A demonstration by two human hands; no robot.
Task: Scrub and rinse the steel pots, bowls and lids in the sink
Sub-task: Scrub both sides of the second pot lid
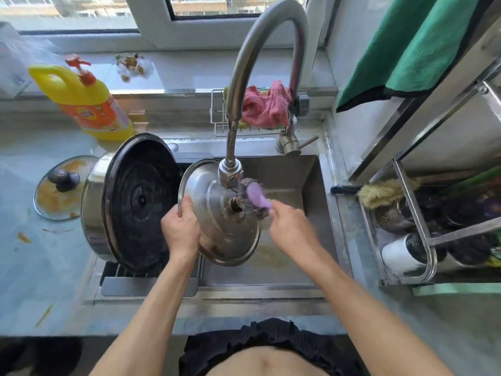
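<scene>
- Head view, steel sink [311, 169]: basin set in the bench [40, 267], centre of frame.
- Steel lid [217, 240]: held tilted on edge over the sink, top side with its knob facing the camera, directly under the spray head of the gooseneck tap [271, 36].
- Left hand [180, 229]: fingers and thumb curled round the lid's rim at its 9 o'clock edge.
- Right hand [291, 232]: blurred, closed round the purple handle of a wire scrubber [253, 198]; the scrubber's steel-wool head touches the lid beside the knob.
- Large steel pot [127, 202]: lying on its side at the sink's 9 o'clock, blackened base toward the camera, just beside the lid.
- Glass lid [61, 188]: flat on the bench at 9 o'clock of the pot, smeared orange.
- Yellow detergent bottle [86, 101]: at 11 o'clock, on the bench.
- Pink cloth [267, 104]: in a wire caddy behind the tap, 12 o'clock.
- Green towel [420, 44]: hanging at 2 o'clock.
</scene>
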